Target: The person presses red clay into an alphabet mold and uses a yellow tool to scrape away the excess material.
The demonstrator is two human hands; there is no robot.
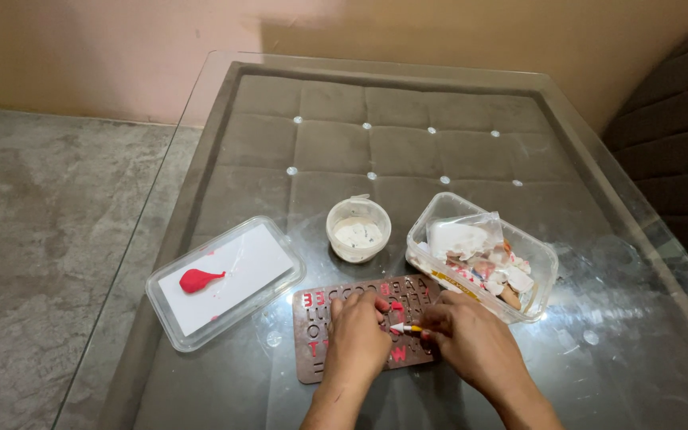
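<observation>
Glass tabletop (224,119) (tufted padding beneath), grey floor (33,239).

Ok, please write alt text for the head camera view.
Two hands work on a brown letter mould on a glass table: the left hand presses it, the right hand holds a small pointed tool.

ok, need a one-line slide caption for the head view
Left hand steadies a brown letter mould on a glass table while the right hand works it with a small tool.
</observation>
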